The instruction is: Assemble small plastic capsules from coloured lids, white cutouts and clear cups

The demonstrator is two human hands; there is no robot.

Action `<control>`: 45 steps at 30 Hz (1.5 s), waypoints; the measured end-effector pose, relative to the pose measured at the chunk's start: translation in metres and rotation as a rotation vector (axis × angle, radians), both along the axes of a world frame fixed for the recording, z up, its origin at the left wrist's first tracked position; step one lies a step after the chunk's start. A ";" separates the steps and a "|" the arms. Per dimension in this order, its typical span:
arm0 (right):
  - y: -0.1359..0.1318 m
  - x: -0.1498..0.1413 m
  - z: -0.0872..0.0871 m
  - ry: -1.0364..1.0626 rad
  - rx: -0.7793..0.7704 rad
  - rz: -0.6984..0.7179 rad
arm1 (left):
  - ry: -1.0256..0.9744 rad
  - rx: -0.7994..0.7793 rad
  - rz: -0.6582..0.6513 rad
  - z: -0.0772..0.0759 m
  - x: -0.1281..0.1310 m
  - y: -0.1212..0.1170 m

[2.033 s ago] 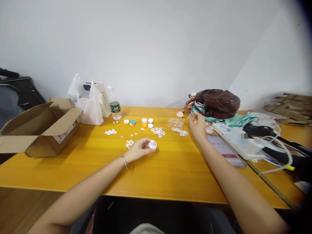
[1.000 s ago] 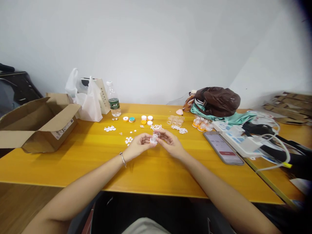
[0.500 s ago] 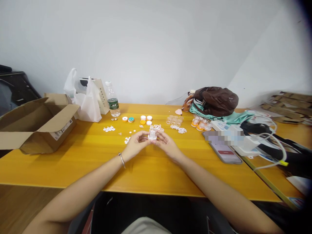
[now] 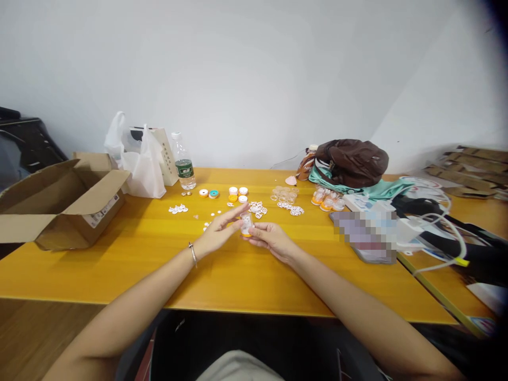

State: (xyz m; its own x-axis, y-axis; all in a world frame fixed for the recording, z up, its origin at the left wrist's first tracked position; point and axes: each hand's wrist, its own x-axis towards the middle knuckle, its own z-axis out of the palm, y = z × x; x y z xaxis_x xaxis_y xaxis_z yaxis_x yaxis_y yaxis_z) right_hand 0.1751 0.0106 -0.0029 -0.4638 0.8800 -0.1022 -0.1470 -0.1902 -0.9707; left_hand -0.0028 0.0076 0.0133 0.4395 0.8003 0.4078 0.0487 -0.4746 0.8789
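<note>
Between my hands is a small clear plastic container (image 4: pixel 246 223) with a white and orange base, held above the table and slightly tilted. My right hand (image 4: pixel 273 241) pinches its lower right side between thumb and fingers. My left hand (image 4: pixel 220 230) has its thumb against the container's left side, while its longer fingers stretch behind and above it. Just beyond lie white perforated discs (image 4: pixel 257 208). Orange, white and teal round caps (image 4: pixel 233 198) sit farther back. Small white pieces (image 4: pixel 178 209) are scattered to the left.
Clear rings (image 4: pixel 284 194) and several orange-based clear containers (image 4: pixel 327 201) stand at the right, near a phone (image 4: pixel 363 238) and a white power strip (image 4: pixel 384 219). An open cardboard box (image 4: pixel 79 206), plastic bag (image 4: pixel 143 169) and water bottle (image 4: pixel 184 166) occupy the left. A brown bag (image 4: pixel 353 161) rests behind.
The container has moved slightly nearer and turned, so its orange base edge shows. My left fingers have straightened, and my right hand has shifted lower around the base.
</note>
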 end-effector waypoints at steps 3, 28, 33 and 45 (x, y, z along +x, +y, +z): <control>-0.001 0.001 -0.001 -0.011 -0.009 0.051 | 0.038 -0.028 -0.009 0.003 -0.002 -0.001; -0.011 -0.009 -0.006 -0.090 0.266 -0.187 | -0.221 0.079 0.275 -0.022 0.018 -0.001; -0.011 -0.009 -0.004 -0.079 0.296 -0.194 | -0.248 0.076 0.236 -0.016 0.018 -0.006; -0.009 -0.007 0.001 0.035 0.028 -0.055 | -0.284 -0.192 -0.005 -0.015 0.008 -0.002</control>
State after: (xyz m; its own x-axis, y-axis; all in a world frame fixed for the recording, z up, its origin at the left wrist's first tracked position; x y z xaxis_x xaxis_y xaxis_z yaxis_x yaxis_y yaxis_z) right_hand 0.1678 0.0012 -0.0018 -0.4176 0.9065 -0.0616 -0.1905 -0.1537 -0.9696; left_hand 0.0051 0.0052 -0.0019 0.3347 0.8723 0.3565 -0.2125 -0.2988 0.9304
